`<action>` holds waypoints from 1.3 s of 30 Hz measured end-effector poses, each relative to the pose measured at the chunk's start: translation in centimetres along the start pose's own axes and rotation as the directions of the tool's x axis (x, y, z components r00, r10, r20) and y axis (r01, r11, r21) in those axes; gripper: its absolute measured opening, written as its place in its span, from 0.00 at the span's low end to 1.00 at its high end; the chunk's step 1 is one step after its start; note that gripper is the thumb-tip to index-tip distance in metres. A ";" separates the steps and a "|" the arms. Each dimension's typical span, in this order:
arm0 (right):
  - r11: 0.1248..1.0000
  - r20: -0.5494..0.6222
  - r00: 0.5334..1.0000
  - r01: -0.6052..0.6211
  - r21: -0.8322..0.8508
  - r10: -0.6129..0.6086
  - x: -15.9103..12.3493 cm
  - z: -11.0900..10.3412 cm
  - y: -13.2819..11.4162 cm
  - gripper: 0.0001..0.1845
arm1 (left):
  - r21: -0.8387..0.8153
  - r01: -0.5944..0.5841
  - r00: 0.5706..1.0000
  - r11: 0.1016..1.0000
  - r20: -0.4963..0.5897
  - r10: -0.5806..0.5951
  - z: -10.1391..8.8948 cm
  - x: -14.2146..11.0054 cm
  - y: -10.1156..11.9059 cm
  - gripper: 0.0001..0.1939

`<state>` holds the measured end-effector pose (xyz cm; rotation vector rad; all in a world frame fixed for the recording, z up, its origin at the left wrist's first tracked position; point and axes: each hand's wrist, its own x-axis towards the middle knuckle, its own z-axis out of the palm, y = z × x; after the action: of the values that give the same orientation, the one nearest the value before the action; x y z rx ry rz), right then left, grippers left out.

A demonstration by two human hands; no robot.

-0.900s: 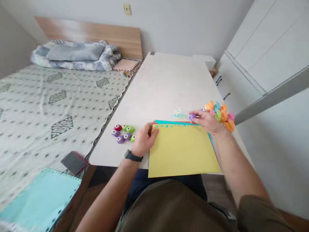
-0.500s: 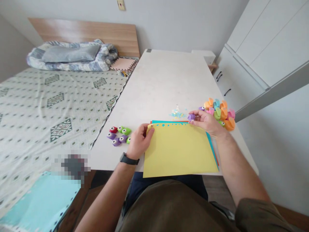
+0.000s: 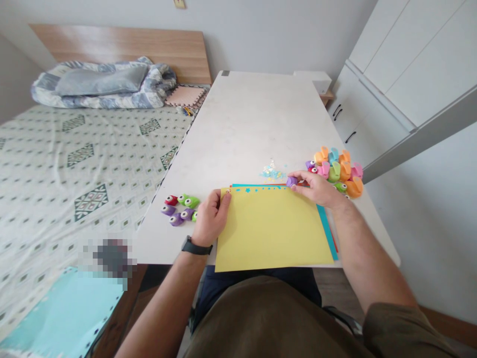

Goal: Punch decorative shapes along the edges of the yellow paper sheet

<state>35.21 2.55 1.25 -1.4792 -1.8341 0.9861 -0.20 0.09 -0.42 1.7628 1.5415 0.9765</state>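
A yellow sheet of paper point(image 3: 274, 228) lies at the table's near edge, over blue paper point(image 3: 328, 231) and a red sheet that shows as a thin strip. Small shaped holes run along its far edge, with blue showing through. My left hand point(image 3: 212, 216) pinches the sheet's far left corner between thumb and fingers. In my right hand point(image 3: 315, 188) is a small purple craft punch point(image 3: 291, 182), gripped at the far edge of the paper, right of the row of holes. Whether the paper sits inside the punch's slot I cannot tell.
Several small punches point(image 3: 177, 218) stand left of my left hand. Larger colourful punches point(image 3: 345, 171) cluster at the right table edge. Blue, white and yellow paper bits point(image 3: 272, 171) lie beyond the sheet. A bed point(image 3: 122, 144) adjoins on the left; a white cabinet point(image 3: 372, 119) stands right.
The yellow sheet has slid slightly left over the blue paper, along with my left hand. My right hand still grips the purple punch at the far edge. The camera view has shifted a little.
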 end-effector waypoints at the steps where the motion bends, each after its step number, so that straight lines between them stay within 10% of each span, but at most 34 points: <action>1: 1.000 0.012 1.000 0.007 -0.003 -0.007 -0.1 0.0 -0.2 0.23 | 0.011 -0.003 1.000 1.000 -0.005 0.003 0.0 0.0 0.0 0.13; 39: 1.000 0.126 0.992 0.006 0.011 -0.007 -0.7 -0.4 -1.1 0.20 | -0.005 0.050 0.997 0.999 -0.051 -0.050 0.2 0.0 -0.7 0.16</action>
<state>35.13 1.80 2.37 -1.4322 -1.9173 1.1076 -0.42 0.18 -1.13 1.7000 1.6065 1.0062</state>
